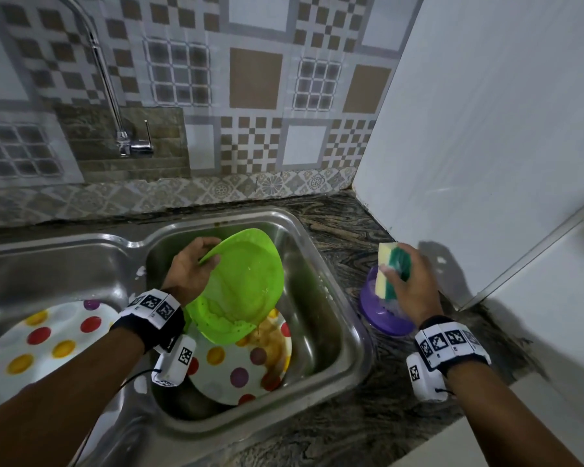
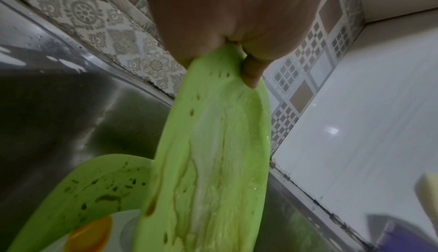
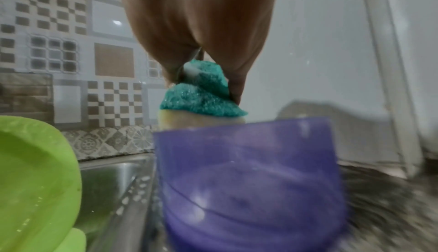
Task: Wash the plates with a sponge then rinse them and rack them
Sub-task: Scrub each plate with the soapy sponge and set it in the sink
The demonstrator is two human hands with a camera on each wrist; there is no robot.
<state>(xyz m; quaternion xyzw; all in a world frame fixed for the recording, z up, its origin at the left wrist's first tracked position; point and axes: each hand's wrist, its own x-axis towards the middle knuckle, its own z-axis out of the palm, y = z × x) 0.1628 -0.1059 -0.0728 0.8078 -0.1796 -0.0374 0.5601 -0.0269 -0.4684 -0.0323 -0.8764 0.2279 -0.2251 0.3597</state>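
Sink (image 1: 321,264) holds a tilted green plate (image 1: 246,281) pinched at its upper rim by the left hand (image 1: 191,267), while right of the sink the right hand (image 1: 410,284) grips the sponge (image 1: 390,269) above a purple bowl (image 1: 381,315).

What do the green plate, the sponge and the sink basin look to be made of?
Green plate: likely plastic, with a uniform bright colour, thin rim and dull sheen under the food film.
Sponge: yellow foam bonded to a green, coarse fibrous scouring layer.
Sink basin: probably stainless steel, grey with a brushed finish and soft reflections.
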